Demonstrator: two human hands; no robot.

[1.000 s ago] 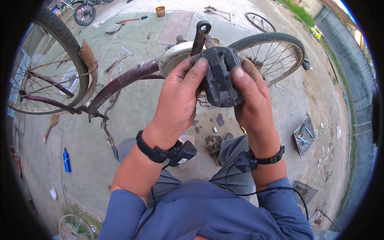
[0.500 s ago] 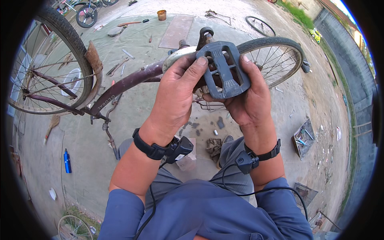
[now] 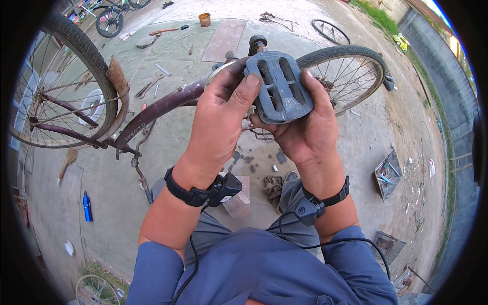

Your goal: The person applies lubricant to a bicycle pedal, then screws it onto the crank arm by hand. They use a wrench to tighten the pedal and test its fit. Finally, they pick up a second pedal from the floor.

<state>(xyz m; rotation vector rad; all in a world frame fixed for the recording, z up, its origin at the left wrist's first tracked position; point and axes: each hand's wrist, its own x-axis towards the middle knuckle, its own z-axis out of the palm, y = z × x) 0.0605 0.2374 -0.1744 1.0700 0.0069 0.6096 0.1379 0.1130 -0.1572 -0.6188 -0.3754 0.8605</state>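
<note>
Both hands grip a dark grey bicycle pedal (image 3: 292, 108) from its two sides. My left hand (image 3: 218, 112) has its thumb on the pedal's left edge, with the fingers hidden behind. My right hand (image 3: 315, 137) clasps the right edge and lower corner. Just beyond the pedal is a black crank end (image 3: 258, 41), which seems joined to it. Past my hands stands an upside-down bicycle with a maroon frame (image 3: 160, 109). Its front wheel (image 3: 105, 71) is at the left and its rear wheel (image 3: 362, 53) at the right.
A tool tray (image 3: 387, 175) lies at the right. Wrenches (image 3: 147, 87) and a rusty can (image 3: 205, 20) are farther off. A blue bottle (image 3: 87, 206) and a brush (image 3: 66, 165) lie at the left. Near my feet is a crumpled dark rag (image 3: 273, 188).
The pedal has shifted slightly left and tilted a little, with both hands moving along. My grip on it looks the same.
</note>
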